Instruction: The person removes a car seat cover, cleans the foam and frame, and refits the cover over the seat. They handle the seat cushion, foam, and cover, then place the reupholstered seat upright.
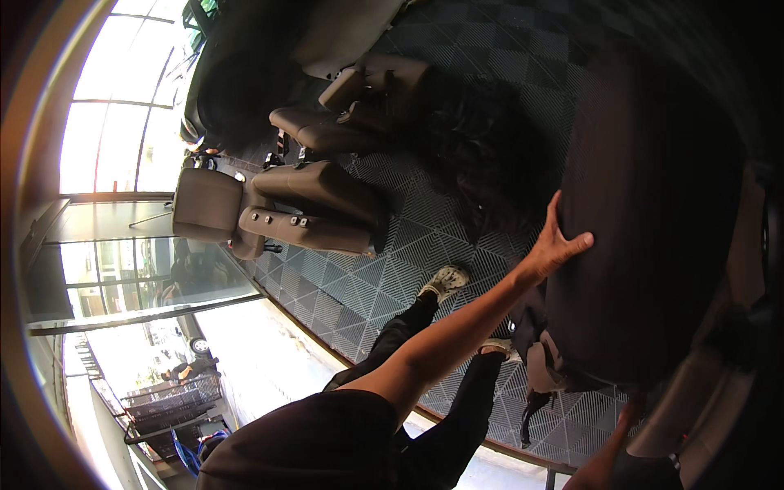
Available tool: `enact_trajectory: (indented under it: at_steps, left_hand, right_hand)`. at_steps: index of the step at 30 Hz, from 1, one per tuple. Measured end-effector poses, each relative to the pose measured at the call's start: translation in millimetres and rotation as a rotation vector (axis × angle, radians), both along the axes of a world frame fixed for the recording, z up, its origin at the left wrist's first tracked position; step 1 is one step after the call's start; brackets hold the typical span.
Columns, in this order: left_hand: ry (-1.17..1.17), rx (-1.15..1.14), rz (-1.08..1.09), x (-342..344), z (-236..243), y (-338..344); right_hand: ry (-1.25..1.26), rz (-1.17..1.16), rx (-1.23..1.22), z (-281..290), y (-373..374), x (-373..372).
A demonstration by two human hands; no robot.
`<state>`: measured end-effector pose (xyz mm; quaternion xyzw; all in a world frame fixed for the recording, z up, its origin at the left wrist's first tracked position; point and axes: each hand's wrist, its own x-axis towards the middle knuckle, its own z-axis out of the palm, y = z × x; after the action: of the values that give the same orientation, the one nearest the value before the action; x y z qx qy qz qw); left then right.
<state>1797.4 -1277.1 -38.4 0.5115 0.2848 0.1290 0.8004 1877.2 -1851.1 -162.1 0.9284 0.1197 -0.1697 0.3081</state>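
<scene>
Dark seat back (645,220): left hand (557,245) spread flat on its edge, gripping nothing. Right hand (629,412) barely shows, can't tell its state. 2 tan seats (282,208) lie w/ backs folded on tiled floor (367,286) nearby; dark seat upright, not laid down yet.

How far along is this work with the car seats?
Two brown car seats already lie loose on the dark tiled floor, one further back. In hand: the left hand is spread flat against a large dark seat back close by; the right hand is hidden at the lower edge. This seat looks like the piece not yet set down, though I can't tell if more follow.
</scene>
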Motion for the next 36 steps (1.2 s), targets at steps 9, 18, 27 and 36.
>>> enact_trajectory:
  at_steps: [9,18,27,36]
  left_hand:
    - [0.033,0.140,-0.081,6.1,3.9,-3.0]
    - [-0.036,0.951,-0.439,164.7,-90.7,33.6]
    - [0.464,1.308,-0.509,234.0,7.7,-89.1]
    - [0.354,1.547,-1.015,203.9,25.7,-112.3]
  right_hand:
    - [0.014,-0.323,0.272,0.0,3.0,-93.7]
    - [0.133,-0.879,0.463,62.2,104.8,-216.0]
    - [-0.046,-0.767,0.542,68.4,137.2,-218.2]
    - [-0.088,-0.816,0.723,85.8,148.3,-145.3]
